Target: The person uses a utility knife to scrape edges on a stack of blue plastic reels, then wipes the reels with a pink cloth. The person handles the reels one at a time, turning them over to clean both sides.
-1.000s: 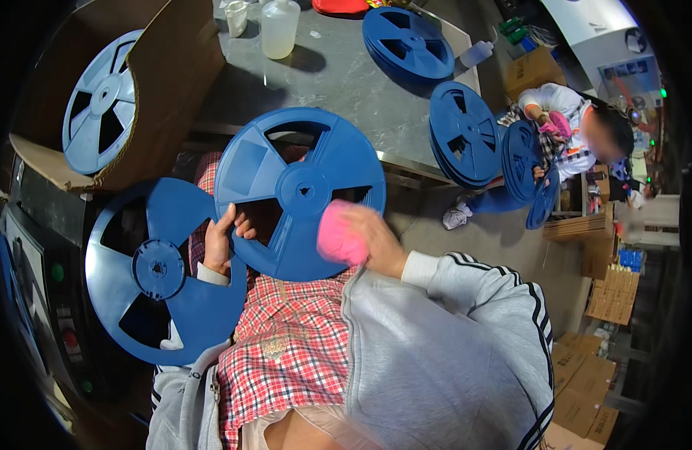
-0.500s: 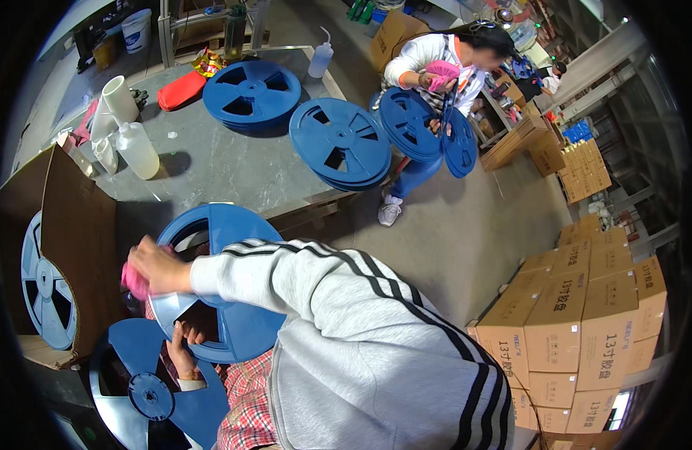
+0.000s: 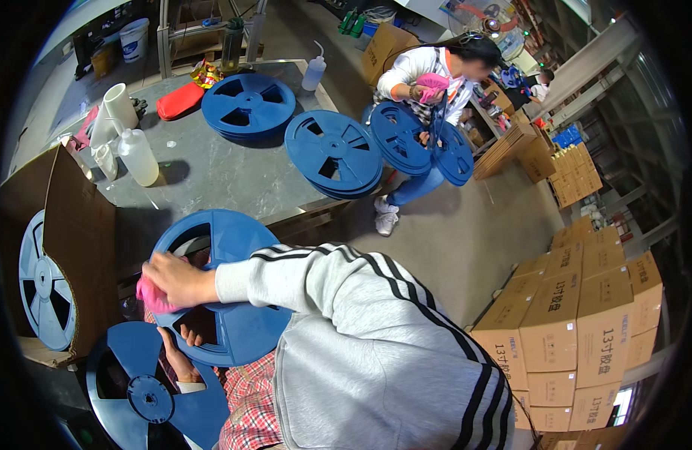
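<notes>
My right hand point(image 3: 179, 280) grips a pink cloth point(image 3: 155, 295) and presses it near the left rim of a blue plastic reel point(image 3: 244, 334). Low on that same reel, my left hand point(image 3: 182, 363) holds the rim, its fingertips showing through a cut-out window. A second blue reel point(image 3: 192, 409) with a round hub leans below, partly in front of my left wrist. Where the sleeve and cloth cross the upper reel, part of it is hidden.
At left stands an open cardboard box point(image 3: 79, 247) with a blue reel point(image 3: 46, 292) inside. The grey table point(image 3: 211, 176) bears stacked blue reels point(image 3: 334, 150), a squeeze bottle point(image 3: 138, 157) and a red pouch point(image 3: 179, 102). A co-worker point(image 3: 421, 71) holds reels beyond it. Stacked cartons point(image 3: 571, 337) rise at right.
My right hand with the pink cloth has shifted rightward and slightly down along the reel. More fingertips of my left hand now show through the window. The whole view has shifted a little.
</notes>
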`<act>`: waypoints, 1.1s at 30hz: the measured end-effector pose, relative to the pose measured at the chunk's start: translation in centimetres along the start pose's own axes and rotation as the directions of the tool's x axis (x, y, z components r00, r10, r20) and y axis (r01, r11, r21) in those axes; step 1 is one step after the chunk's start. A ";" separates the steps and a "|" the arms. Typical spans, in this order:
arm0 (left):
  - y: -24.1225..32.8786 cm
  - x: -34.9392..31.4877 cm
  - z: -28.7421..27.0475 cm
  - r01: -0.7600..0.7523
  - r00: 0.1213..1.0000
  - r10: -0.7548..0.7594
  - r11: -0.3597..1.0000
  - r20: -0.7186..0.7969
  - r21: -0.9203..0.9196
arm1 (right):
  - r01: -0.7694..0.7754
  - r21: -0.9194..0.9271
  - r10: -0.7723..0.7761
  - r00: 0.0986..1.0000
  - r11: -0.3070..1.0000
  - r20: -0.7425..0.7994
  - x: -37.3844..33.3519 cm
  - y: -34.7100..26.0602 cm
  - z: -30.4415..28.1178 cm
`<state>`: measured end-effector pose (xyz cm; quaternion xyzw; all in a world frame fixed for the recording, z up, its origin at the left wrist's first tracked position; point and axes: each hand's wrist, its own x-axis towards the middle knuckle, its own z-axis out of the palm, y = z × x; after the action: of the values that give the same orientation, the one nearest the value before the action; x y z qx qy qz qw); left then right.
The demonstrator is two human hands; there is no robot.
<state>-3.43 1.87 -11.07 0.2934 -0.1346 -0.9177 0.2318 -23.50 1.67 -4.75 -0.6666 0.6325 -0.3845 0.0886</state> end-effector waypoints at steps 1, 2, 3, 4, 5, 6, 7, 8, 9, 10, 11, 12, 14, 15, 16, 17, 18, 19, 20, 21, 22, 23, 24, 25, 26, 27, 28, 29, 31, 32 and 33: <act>0.1 -0.2 0.7 -0.003 1.000 0.004 1.000 -0.019 0.013 | 0.071 0.012 -0.071 0.997 0.997 0.004 -0.9 -0.1 0.9; 0.5 -0.9 1.8 -0.036 0.998 0.037 0.999 -0.044 0.017 | 0.033 -0.015 -0.031 0.994 0.999 0.109 -1.1 -1.8 0.6; 0.9 -1.3 2.3 -0.067 0.995 0.068 0.998 -0.069 0.021 | 0.124 -0.008 -0.122 0.984 0.992 0.127 -1.1 -2.3 1.0; 1.4 -1.0 0.1 -0.105 0.974 0.097 0.994 0.206 0.027 | 0.201 -0.008 -0.198 0.970 0.980 0.144 -1.4 -2.5 1.3; 1.5 -1.0 -0.7 -0.109 0.985 0.104 0.994 0.141 0.029 | 0.207 -0.022 -0.200 0.966 0.978 0.162 -1.8 -3.1 1.5; 1.6 -0.9 -1.4 -0.110 0.991 0.107 0.993 0.075 0.033 | 0.214 -0.004 -0.210 0.961 0.977 0.180 -2.0 -3.6 1.6; 1.8 -0.7 -2.6 -0.069 0.996 0.071 0.997 -0.048 0.043 | 0.265 -0.002 -0.262 0.953 0.964 0.151 -2.6 -4.1 2.3; 1.5 -0.2 -3.5 -0.088 0.991 0.079 0.993 -0.106 -0.074 | 0.321 -0.002 -0.319 0.940 0.947 0.123 -2.6 -5.0 2.3; 1.2 -0.1 -5.0 -0.141 0.985 0.138 0.990 -0.105 -0.021 | 0.330 0.039 -0.332 0.924 0.943 0.188 -3.5 -5.8 1.8; 0.9 -0.1 -6.3 -0.182 0.978 0.185 0.983 -0.098 0.035 | 0.328 0.090 -0.340 0.917 0.940 0.209 -4.7 -6.6 1.1; 1.1 -0.2 -4.2 -0.128 0.986 0.133 0.990 -0.100 0.059 | 0.389 0.080 -0.397 0.889 0.918 0.229 -6.1 -7.1 0.7; 1.4 -0.4 -2.0 -0.074 0.991 0.082 0.994 -0.101 0.084 | 0.448 0.071 -0.451 0.857 0.891 0.250 -7.5 -7.1 0.1; 0.4 -0.1 -1.4 0.009 0.990 -0.004 0.999 0.143 -0.036 | 0.501 0.139 -0.517 0.788 0.854 0.335 -10.3 -7.2 -2.3; 0.4 -0.5 -0.2 0.061 0.998 -0.060 0.996 0.032 -0.058 | 0.452 0.189 -0.489 0.774 0.872 0.402 -11.4 -6.5 -3.3; 0.2 -0.3 0.3 0.026 0.999 -0.027 0.999 -0.025 -0.038 | 0.423 0.135 -0.443 0.833 0.896 0.332 -11.9 -5.6 -4.5; 0.1 -0.4 0.5 -0.012 0.996 0.010 1.000 -0.085 -0.020 | 0.391 0.087 -0.400 0.879 0.916 0.259 -11.9 -4.4 -5.7; 0.1 -0.6 0.5 -0.056 0.987 0.056 0.998 -0.148 0.001 | 0.360 0.048 -0.362 0.915 0.932 0.180 -11.4 -2.8 -6.6; 0.3 -0.6 -0.1 0.014 1.000 -0.014 0.998 -0.002 0.057 | 0.252 -0.090 -0.246 0.967 0.964 0.070 -10.7 -1.1 -7.3; -0.1 -0.8 1.1 -0.098 0.984 0.108 0.992 -0.139 0.080 | 0.129 -0.187 -0.142 0.988 0.974 -0.057 -10.0 0.6 -7.1; -0.6 1.2 -0.8 -0.080 0.996 0.080 0.997 -0.040 0.019 | -0.007 -0.291 -0.001 1.000 0.957 -0.027 -9.2 2.9 -7.5; -0.3 1.0 0.1 -0.058 0.982 0.065 0.997 -0.179 0.041 | -0.304 -0.092 0.295 0.950 0.948 -0.098 -7.3 2.1 -8.0; -0.3 0.6 -0.7 -0.097 0.995 0.097 0.993 0.004 0.063 | -0.250 -0.065 0.244 0.965 0.966 -0.097 -6.8 0.5 -8.2; 0.0 0.5 -0.7 -0.012 0.997 0.015 0.999 0.070 -0.037 | -0.184 -0.044 0.179 0.979 0.982 -0.100 -7.0 -0.4 -8.0; 0.1 -0.4 2.3 -0.099 0.986 0.111 0.990 -0.126 0.097 | -0.030 0.000 0.030 0.999 1.000 0.012 -8.6 -1.3 -7.2; 0.3 -0.8 2.4 -0.038 0.985 0.055 0.994 -0.164 0.105 | 0.137 0.049 -0.141 0.985 0.989 0.103 -9.7 -2.2 -6.7; 0.3 -0.7 2.7 -0.054 0.984 0.065 0.996 -0.169 0.065 | 0.274 0.116 -0.294 0.929 0.955 0.224 -11.9 -2.5 -5.6; 0.4 -0.7 3.1 -0.072 0.982 0.075 0.997 -0.172 0.024 | 0.401 0.197 -0.445 0.835 0.895 0.323 -14.1 -2.6 -5.1; 0.4 -0.6 2.4 -0.078 0.984 0.082 0.997 -0.156 0.029 | 0.338 0.229 -0.401 0.847 0.913 0.349 -14.7 -2.7 -5.6; 0.0 -0.3 0.9 -0.083 0.989 0.090 0.995 -0.114 0.058 | 0.253 0.144 -0.286 0.909 0.957 0.304 -13.6 -2.3 -8.2; 0.1 -0.6 2.5 -0.086 0.973 0.113 0.987 -0.202 0.138 | 0.224 0.033 -0.226 0.950 0.974 0.215 -11.9 -1.3 -9.4; 0.0 -0.6 2.8 -0.104 0.976 0.130 0.983 -0.174 0.152 | 0.064 -0.039 -0.061 0.995 0.997 0.079 -10.8 0.5 -9.6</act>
<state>-4.67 2.52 -8.57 0.3841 -0.1949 -0.8595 0.2753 -28.87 14.99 -2.77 -0.7021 0.6153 -0.3477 0.0871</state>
